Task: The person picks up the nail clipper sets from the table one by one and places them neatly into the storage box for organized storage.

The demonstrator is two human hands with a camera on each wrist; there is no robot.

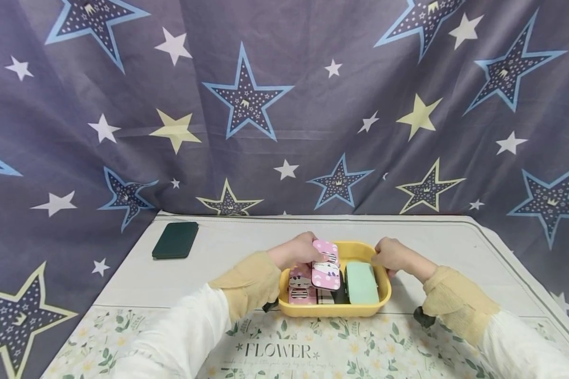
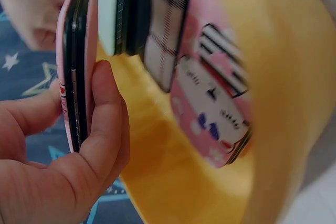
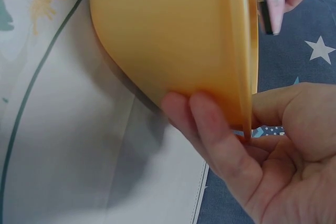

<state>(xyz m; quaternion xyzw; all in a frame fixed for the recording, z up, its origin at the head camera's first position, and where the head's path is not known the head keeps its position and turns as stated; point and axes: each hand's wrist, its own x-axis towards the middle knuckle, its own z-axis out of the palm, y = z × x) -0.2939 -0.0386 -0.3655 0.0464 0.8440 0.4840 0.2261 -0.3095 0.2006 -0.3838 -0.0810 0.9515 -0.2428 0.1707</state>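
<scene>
My left hand [image 1: 303, 250] holds a small pink cat-print case [image 1: 326, 279] above a yellow plastic tub [image 1: 329, 311]. In the left wrist view the case stands edge-on between thumb and fingers, its dark seam closed. My right hand [image 1: 400, 255] pinches the tub's right rim, with thumb inside and fingers against the outer wall in the right wrist view. Inside the tub, another pink cat-print case [image 1: 300, 295] lies at the left, and a mint green case [image 1: 362, 284] at the right. Between them are a plaid case [image 2: 167, 30] and a dark one [image 1: 340, 295], partly hidden.
A flat dark green object [image 1: 175, 240] lies at the table's back left. The white table cover [image 1: 237, 234] has a floral front part with the word FLOWER. Behind the table hangs a star-print curtain [image 1: 275, 147].
</scene>
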